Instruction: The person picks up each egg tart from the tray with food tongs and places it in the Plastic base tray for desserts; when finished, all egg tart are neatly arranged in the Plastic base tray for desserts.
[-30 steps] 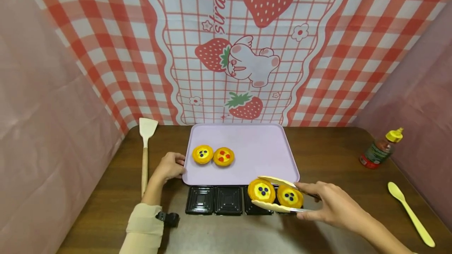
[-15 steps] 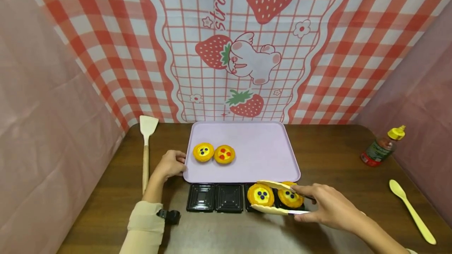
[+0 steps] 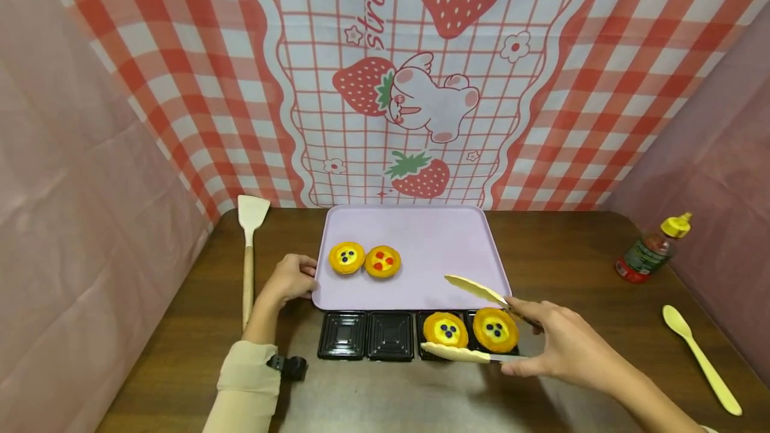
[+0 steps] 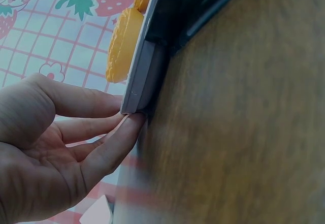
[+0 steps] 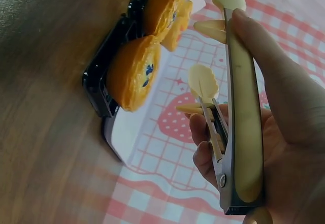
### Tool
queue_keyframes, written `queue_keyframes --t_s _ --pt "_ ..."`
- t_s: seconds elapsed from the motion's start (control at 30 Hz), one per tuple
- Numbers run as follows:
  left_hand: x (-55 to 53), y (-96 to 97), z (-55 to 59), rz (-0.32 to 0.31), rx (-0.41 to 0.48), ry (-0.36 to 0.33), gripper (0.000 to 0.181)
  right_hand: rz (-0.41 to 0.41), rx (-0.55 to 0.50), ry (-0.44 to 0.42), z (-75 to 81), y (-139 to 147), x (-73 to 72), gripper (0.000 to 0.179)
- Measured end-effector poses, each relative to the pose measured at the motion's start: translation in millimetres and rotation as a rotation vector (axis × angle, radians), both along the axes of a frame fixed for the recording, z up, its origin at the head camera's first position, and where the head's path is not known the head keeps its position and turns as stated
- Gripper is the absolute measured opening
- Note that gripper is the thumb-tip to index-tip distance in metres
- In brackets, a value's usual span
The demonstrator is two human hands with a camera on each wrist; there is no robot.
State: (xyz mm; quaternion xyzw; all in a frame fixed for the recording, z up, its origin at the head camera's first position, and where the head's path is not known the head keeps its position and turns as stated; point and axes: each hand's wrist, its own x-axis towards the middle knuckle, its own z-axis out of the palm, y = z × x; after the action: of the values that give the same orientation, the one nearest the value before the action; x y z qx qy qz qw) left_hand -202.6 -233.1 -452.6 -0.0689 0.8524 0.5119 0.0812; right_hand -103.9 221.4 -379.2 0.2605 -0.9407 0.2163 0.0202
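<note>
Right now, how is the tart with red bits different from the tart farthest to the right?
The red-topped tart has red pieces on it, while the rightmost tart has dark blue ones. The red-topped tart sits on the lilac tray, but the rightmost tart sits in a black box. Both are round with golden crusts.

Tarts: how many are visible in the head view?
4: a blue-topped tart and a red-topped tart on the tray, a third tart and a fourth tart in the two rightmost black compartments.
</note>
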Motion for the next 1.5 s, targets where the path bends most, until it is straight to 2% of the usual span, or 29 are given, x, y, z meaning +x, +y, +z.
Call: queue_keyframes --t_s 0.23,0.47,0.7,0.9,1.17,1.5 --pt "-2.1 -1.2 0.3 0.005 -0.005 -0.002 0.047 0.013 -0.007 0.054 2.4 1.9 -3.8 0.096" --pt "-3.5 -1.8 0.9 0.004 0.010 0.003 0.045 0.017 -0.004 0.078 13.1 -0.5 -16.8 0.096" --pt "-0.8 -1.5 0.1 0.004 0.012 0.003 0.045 0.062 -0.016 0.081 25.1 -16.9 -41.9 0.093" --pt "0.2 0.0 -0.4 0.008 0.017 0.002 0.045 0.094 -0.026 0.022 30.4 -37.4 -70.8 0.093" --pt "-0.6 -0.5 0.2 0.006 0.016 0.002 0.045 0.113 -0.041 -0.027 23.6 -61.1 -102.8 0.098" --pt "0.5 -1.7 -0.2 0.013 0.014 0.000 0.044 0.135 0.002 -0.077 1.9 -91.9 -126.4 0.094"
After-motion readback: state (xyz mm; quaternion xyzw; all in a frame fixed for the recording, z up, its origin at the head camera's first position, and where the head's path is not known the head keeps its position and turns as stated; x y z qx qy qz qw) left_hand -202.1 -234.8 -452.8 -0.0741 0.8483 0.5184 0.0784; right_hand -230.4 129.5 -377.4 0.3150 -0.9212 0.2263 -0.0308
